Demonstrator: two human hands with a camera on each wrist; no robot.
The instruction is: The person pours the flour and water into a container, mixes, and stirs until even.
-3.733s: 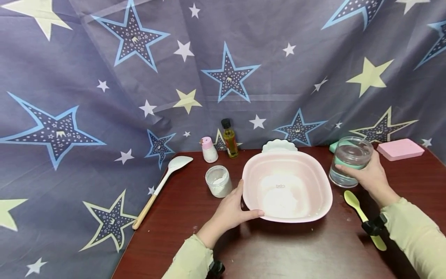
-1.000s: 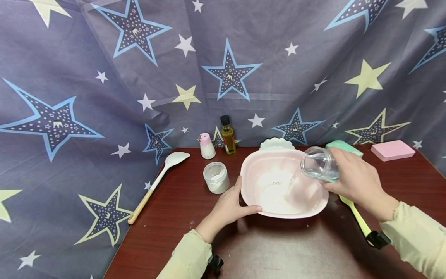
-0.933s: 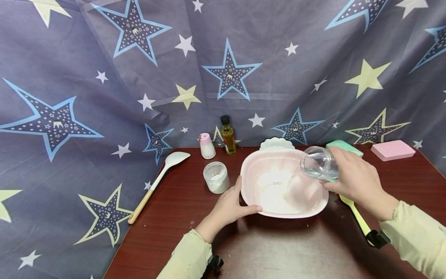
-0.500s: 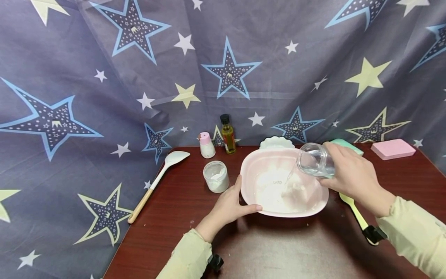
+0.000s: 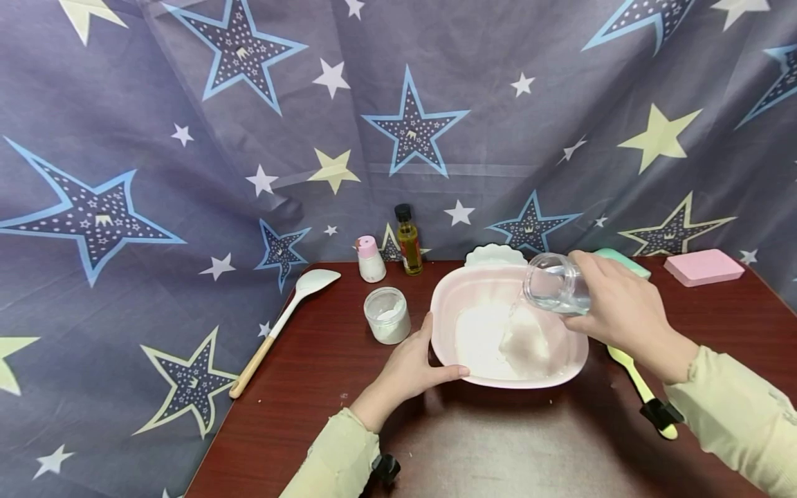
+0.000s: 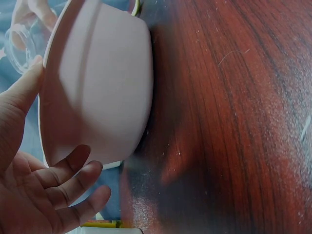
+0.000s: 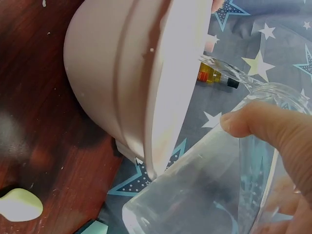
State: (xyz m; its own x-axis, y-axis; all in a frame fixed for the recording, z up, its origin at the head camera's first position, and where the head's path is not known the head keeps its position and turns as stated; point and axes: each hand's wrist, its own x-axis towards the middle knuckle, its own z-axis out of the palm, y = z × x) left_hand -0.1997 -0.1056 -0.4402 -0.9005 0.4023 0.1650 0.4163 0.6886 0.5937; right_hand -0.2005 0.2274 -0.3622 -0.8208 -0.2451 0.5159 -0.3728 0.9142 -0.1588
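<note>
1. While clear liquid runs from the tilted glass jar into the pink basin, the right hand grips that jar above the basin's two o'clock side, fingers wrapped round its wall.
2. The left hand holds the basin at eight o'clock, thumb on the rim, the fingers spread and partly bent at its outer side.
3. The basin stands on the dark red tabletop; a scalloped white piece shows behind it at twelve o'clock.
4. At nine o'clock stands an open powder jar, with a wooden-handled white spatula farther out.
5. Toward ten o'clock are a pink-capped shaker and an oil bottle.
6. Toward two o'clock lie a green block, partly hidden, and a pink block; a yellow-green spoon lies at four.
</note>
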